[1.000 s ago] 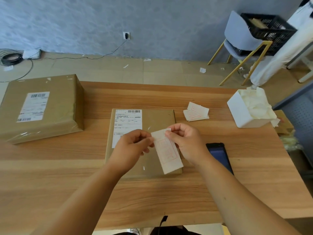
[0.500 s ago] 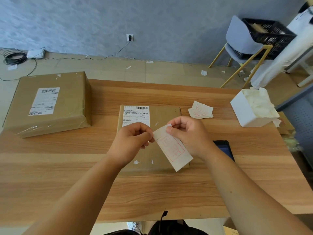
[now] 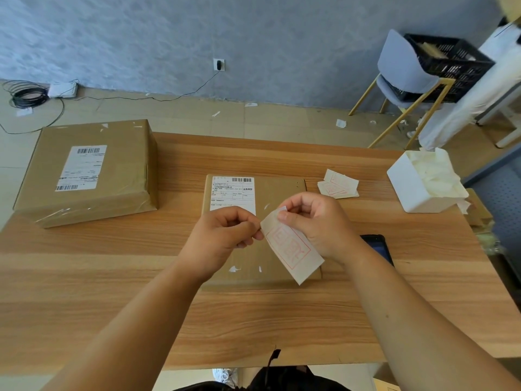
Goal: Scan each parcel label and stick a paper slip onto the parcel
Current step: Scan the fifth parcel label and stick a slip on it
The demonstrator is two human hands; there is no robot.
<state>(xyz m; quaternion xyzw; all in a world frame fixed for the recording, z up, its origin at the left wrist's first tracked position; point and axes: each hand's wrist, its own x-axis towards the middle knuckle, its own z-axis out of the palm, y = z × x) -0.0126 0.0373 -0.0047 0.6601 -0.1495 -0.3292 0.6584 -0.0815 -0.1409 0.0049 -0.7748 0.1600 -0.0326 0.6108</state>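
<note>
A flat brown parcel (image 3: 284, 187) with a white barcode label (image 3: 233, 193) lies in the middle of the wooden table (image 3: 84, 277). Above it, both hands hold a white paper slip (image 3: 293, 249) printed in red, tilted down to the right. My left hand (image 3: 222, 238) pinches the slip's upper left edge. My right hand (image 3: 318, 221) pinches its top corner between thumb and fingers. A bigger brown parcel (image 3: 84, 170) with its own label sits at the table's far left. A small stack of more slips (image 3: 338, 187) lies right of the flat parcel.
A dark phone (image 3: 377, 246) lies on the table, partly under my right wrist. A white box (image 3: 408, 187) stuffed with crumpled backing paper stands at the right edge. Behind the table are a grey chair (image 3: 403, 71), a black crate and cables on the floor.
The slip has tilted further, its lower end swinging right, while both hands keep pinching its top. The camera view has shifted slightly left and down.
</note>
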